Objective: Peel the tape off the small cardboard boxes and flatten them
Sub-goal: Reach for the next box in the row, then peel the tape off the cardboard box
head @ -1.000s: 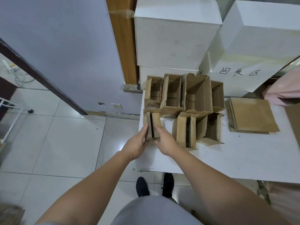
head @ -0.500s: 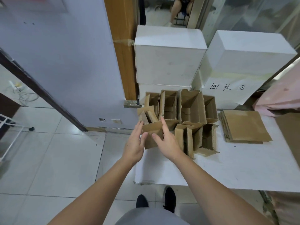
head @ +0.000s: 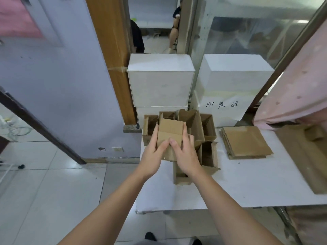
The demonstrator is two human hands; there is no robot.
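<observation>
Holding a small cardboard box (head: 170, 131) lifted above the bench's (head: 247, 183) far-left corner, I have my left grip (head: 152, 156) and right grip (head: 185, 156) grasping its sides

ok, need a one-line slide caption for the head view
Both hands, left hand and right hand, hold a small cardboard box above the white table, beside a stack of flattened boxes.

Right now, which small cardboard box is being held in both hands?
The closed box lifted at the cluster's left front, between left hand and right hand; the others sit open on the table.
</observation>
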